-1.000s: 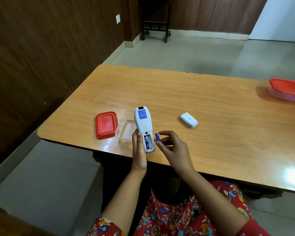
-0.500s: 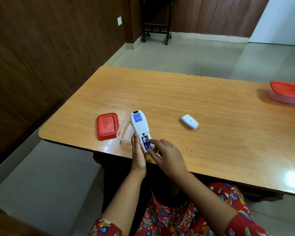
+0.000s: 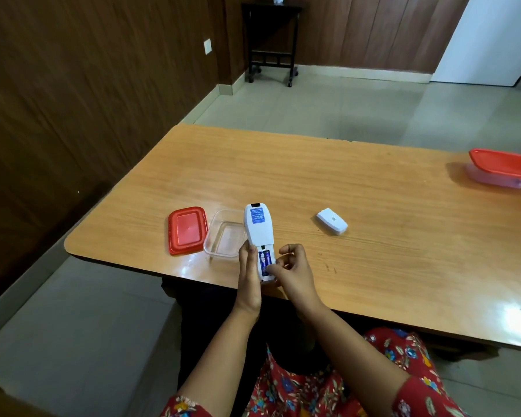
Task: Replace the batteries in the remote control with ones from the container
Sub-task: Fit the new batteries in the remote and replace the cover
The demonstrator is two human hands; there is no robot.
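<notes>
A white remote control (image 3: 258, 228) is held face down over the table's near edge, its battery bay uncovered. My left hand (image 3: 249, 276) grips its lower left side. Two blue batteries (image 3: 265, 259) lie side by side in the bay. My right hand (image 3: 294, 272) rests against the remote's lower right, with fingertips pressing on the lower end of the right battery. The clear container (image 3: 223, 236) stands just left of the remote, lidless, and looks empty. Its red lid (image 3: 187, 229) lies to its left. The white battery cover (image 3: 331, 221) lies on the table to the right.
The wooden table (image 3: 358, 206) reaches far to the right, where a second clear container with a red lid (image 3: 503, 168) stands near the edge. A dark wheeled stand (image 3: 269, 40) is by the back wall. Wood panelling runs along the left.
One second ago my right hand held a blue battery beside the remote. It moved to the bay, and the battery now lies in it next to the other one.
</notes>
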